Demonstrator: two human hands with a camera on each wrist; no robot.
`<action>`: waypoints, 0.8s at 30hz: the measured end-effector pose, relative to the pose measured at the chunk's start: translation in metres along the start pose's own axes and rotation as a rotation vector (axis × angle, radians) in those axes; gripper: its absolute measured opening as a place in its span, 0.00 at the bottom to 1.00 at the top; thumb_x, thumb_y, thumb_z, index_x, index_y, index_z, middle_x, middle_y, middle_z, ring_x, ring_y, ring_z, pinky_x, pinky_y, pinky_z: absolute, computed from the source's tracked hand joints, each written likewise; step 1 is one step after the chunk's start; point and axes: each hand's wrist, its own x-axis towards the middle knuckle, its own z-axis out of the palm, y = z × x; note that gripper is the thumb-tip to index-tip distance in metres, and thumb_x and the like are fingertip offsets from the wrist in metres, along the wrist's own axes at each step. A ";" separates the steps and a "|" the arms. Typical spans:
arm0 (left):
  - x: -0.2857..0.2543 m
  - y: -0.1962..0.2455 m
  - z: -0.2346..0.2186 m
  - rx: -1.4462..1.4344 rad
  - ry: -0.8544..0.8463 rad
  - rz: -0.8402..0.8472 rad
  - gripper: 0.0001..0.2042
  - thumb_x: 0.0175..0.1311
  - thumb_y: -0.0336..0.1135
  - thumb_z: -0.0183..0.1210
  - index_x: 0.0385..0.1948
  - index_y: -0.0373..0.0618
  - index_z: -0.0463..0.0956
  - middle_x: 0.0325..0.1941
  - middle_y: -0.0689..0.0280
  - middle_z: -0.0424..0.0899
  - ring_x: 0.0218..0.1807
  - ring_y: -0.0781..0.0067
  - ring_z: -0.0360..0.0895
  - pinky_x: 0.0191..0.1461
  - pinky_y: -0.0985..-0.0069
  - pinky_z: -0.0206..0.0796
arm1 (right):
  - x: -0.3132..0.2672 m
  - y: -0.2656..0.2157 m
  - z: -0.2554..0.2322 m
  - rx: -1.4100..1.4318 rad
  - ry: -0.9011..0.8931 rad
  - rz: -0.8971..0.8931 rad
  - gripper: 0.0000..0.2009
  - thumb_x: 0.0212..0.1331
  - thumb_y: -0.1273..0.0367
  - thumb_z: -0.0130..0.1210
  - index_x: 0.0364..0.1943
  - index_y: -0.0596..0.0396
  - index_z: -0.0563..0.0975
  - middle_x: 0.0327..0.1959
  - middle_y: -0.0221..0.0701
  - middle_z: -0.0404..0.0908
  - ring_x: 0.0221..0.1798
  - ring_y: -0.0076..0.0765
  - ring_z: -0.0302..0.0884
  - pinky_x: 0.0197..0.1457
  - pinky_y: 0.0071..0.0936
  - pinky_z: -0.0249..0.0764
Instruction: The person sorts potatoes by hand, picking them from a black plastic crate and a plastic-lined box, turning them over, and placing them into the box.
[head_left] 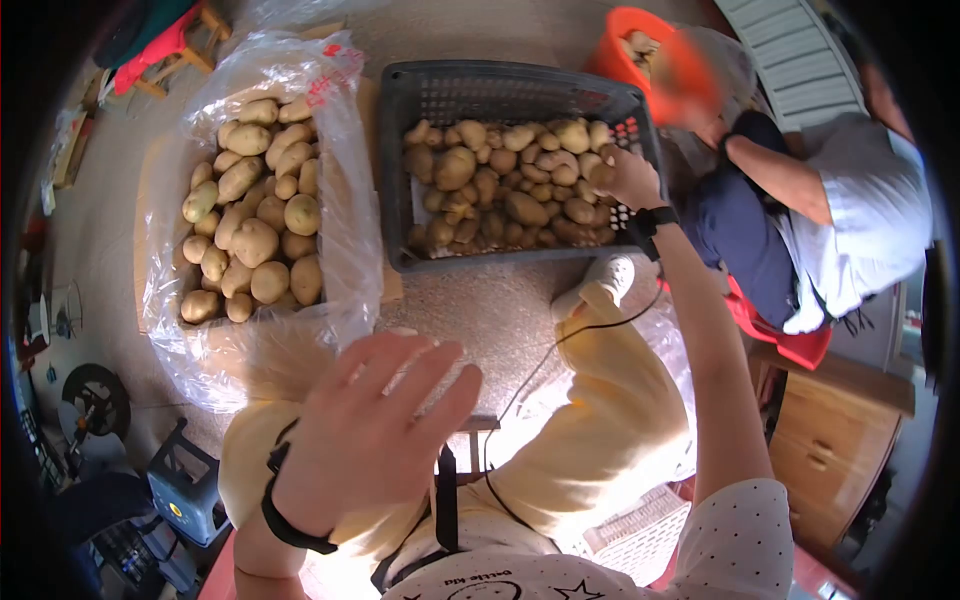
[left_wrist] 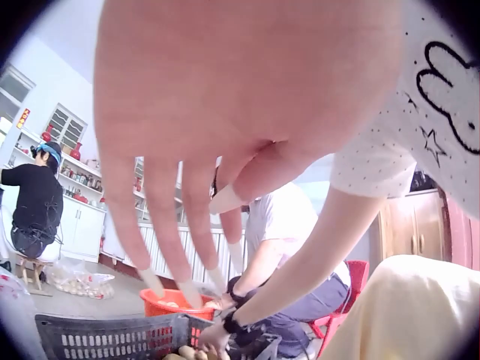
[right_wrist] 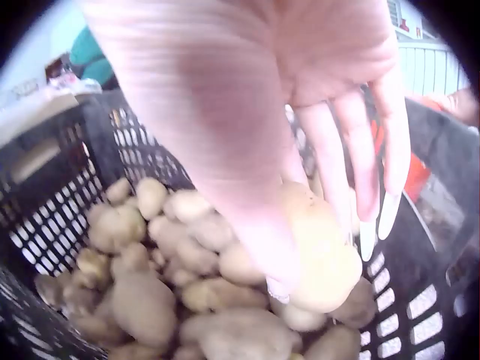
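The black plastic crate point(head_left: 510, 70) stands beside the plastic-lined box point(head_left: 345, 200), and both hold potatoes. The orange bucket point(head_left: 685, 80) sits near the crate's far right corner. The crate's potatoes point(head_left: 527, 208) lie in an uneven heap of mixed sizes, some small and close-packed.

The left hand point(head_left: 375, 430) is open above the lap, fingers spread, holding nothing. The right hand point(head_left: 630, 180) is inside the crate near its right end wall. It grips one pale potato point(right_wrist: 322, 255), thumb on one side and fingers opposite, with the outer fingers extended and apart from it. Whether the potato's underside touches the heap cannot be told.

Assessment: the grip looks adequate but narrow. Thumb and fingers should bear across the widest part, with the outer fingers brought in for support and the nails kept off the skin. A straight, unhurried lift would disturb the neighbouring potatoes least. The knuckles and potato need room from the end wall and clearance over the rim. A squeeze too light risks a drop and bruising; the smooth, rounded surface may roll. The left hand is free to steady the crate.
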 end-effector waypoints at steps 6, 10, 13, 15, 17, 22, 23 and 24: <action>0.008 0.036 -0.019 0.023 0.171 0.293 0.16 0.42 0.28 0.58 0.38 0.43 0.76 0.41 0.60 0.82 0.43 0.54 0.80 0.43 0.61 0.74 | -0.114 -0.094 -0.107 0.656 0.227 -0.127 0.27 0.37 0.56 0.76 0.41 0.55 0.82 0.27 0.33 0.84 0.30 0.33 0.83 0.38 0.29 0.78; 0.016 0.068 -0.028 0.108 0.189 0.487 0.14 0.40 0.30 0.62 0.34 0.45 0.78 0.38 0.62 0.82 0.36 0.60 0.81 0.36 0.68 0.75 | -0.152 -0.114 -0.115 0.900 0.289 -0.158 0.26 0.35 0.60 0.78 0.40 0.58 0.82 0.26 0.33 0.84 0.30 0.33 0.83 0.37 0.27 0.78; 0.011 0.107 -0.046 -0.010 0.177 0.285 0.10 0.40 0.28 0.61 0.28 0.45 0.78 0.35 0.61 0.82 0.30 0.61 0.81 0.33 0.69 0.75 | -0.169 -0.126 -0.111 0.999 0.365 -0.121 0.24 0.35 0.62 0.77 0.39 0.58 0.82 0.26 0.34 0.84 0.30 0.33 0.84 0.37 0.26 0.78; 0.001 0.134 -0.058 -0.135 0.200 0.293 0.17 0.33 0.35 0.51 0.27 0.45 0.84 0.34 0.59 0.86 0.34 0.60 0.80 0.40 0.66 0.72 | -0.169 -0.122 -0.102 1.322 0.179 -0.150 0.23 0.37 0.65 0.78 0.39 0.59 0.82 0.32 0.34 0.87 0.33 0.26 0.85 0.40 0.22 0.79; 0.005 0.136 -0.065 -0.224 0.253 0.631 0.12 0.50 0.35 0.54 0.35 0.45 0.81 0.34 0.61 0.86 0.38 0.63 0.83 0.42 0.68 0.82 | -0.177 -0.130 -0.108 1.760 0.030 -0.131 0.21 0.41 0.68 0.77 0.39 0.62 0.81 0.35 0.34 0.87 0.36 0.24 0.84 0.42 0.22 0.79; 0.019 0.143 -0.074 -0.451 0.061 0.636 0.08 0.46 0.36 0.51 0.17 0.41 0.74 0.27 0.61 0.85 0.31 0.63 0.84 0.31 0.69 0.82 | -0.187 -0.142 -0.115 1.754 0.021 -0.084 0.23 0.41 0.68 0.77 0.41 0.64 0.79 0.36 0.36 0.86 0.39 0.24 0.83 0.44 0.21 0.79; 0.020 0.142 -0.071 -0.461 0.068 0.623 0.08 0.46 0.36 0.51 0.17 0.41 0.74 0.27 0.61 0.85 0.31 0.63 0.84 0.31 0.69 0.82 | -0.188 -0.143 -0.114 1.750 0.043 -0.070 0.24 0.40 0.68 0.78 0.41 0.65 0.78 0.36 0.36 0.86 0.39 0.24 0.83 0.44 0.20 0.78; 0.021 0.140 -0.068 -0.530 0.062 0.638 0.09 0.47 0.36 0.51 0.16 0.42 0.74 0.27 0.62 0.85 0.31 0.63 0.83 0.31 0.70 0.81 | -0.186 -0.143 -0.112 1.742 0.034 -0.068 0.24 0.40 0.68 0.78 0.41 0.65 0.78 0.36 0.36 0.86 0.39 0.24 0.83 0.44 0.20 0.78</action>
